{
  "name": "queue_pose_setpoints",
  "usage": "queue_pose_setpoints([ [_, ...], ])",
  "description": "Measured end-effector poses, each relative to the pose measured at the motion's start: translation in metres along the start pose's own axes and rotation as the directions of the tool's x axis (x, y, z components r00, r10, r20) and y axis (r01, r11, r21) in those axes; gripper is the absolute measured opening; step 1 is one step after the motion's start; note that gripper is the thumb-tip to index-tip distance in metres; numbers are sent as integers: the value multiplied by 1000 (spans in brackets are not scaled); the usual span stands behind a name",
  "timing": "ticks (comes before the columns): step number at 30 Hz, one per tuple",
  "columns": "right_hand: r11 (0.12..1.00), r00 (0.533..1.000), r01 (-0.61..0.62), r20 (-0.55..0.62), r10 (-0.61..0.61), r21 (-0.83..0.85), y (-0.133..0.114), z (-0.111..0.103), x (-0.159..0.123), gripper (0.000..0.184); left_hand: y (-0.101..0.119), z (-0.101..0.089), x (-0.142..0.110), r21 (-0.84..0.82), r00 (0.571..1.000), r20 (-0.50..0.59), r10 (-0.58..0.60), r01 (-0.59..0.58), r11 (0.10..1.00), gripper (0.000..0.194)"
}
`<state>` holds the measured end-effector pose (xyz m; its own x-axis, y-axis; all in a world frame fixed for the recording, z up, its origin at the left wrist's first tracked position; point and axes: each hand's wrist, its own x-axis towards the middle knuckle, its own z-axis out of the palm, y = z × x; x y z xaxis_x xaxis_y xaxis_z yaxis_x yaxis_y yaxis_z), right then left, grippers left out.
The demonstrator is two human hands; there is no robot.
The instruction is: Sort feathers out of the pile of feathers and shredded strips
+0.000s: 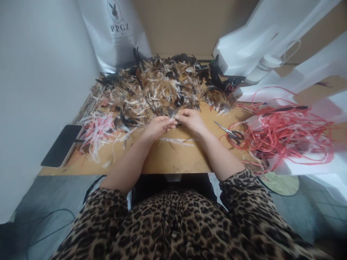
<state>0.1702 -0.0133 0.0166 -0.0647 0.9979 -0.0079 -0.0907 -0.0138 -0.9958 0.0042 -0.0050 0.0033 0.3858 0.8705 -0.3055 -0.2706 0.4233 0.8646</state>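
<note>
A big heap of brown, black and white feathers [159, 86] covers the back of a wooden table [168, 159]. Both my hands meet at the heap's near edge. My left hand [158, 127] is closed in a pinch, and my right hand [192, 119] is closed in a pinch beside it. Between their fingertips sits a small dark feather [171, 113]. A thin strip of white feathers [177, 141] lies on the table just under my hands.
Scissors [230, 133] lie right of my right hand beside a tangle of red string [287, 133]. A dark phone [63, 145] rests at the table's left edge near pink-white feathers [99, 128]. White bags [271, 47] and a printed bag [116, 32] stand behind.
</note>
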Motion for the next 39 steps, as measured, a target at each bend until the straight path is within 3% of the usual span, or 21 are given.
queue_pose_setpoints([
  [11, 997, 999, 47, -3, -48, -66, 6, 0, 2, 36, -2, 0, 1, 33, 1000, 10, 1, -2, 999, 11],
  [21, 998, 997, -66, 28, 67, -18, 4, 2, 0, 38, -6, -5, 4, 168, 996, 54, 75, -84, 982, 18],
  [24, 999, 999, -43, 6, 44, -21, 5, -6, 3, 34, -5, -5, 5, 179, 992, 35, 119, -123, 976, 22],
  [27, 987, 997, 34, -69, -45, -156, 5, -24, 7, 28, -2, -4, 5, 131, 988, -16, 152, -149, 980, 23],
  [31, 881, 987, 80, -85, -135, -466, 9, -46, 13, 18, 1, -3, 5, 65, 982, -67, 178, -173, 983, 22],
  [35, 694, 981, 192, 109, -162, -694, 14, -50, 17, 14, 1, -3, 4, 28, 980, -86, 182, -180, 983, 20],
  [39, 431, 947, 321, 275, -167, -843, 14, -46, 15, 15, 1, -3, 5, 13, 979, -113, 169, -169, 986, 19],
])
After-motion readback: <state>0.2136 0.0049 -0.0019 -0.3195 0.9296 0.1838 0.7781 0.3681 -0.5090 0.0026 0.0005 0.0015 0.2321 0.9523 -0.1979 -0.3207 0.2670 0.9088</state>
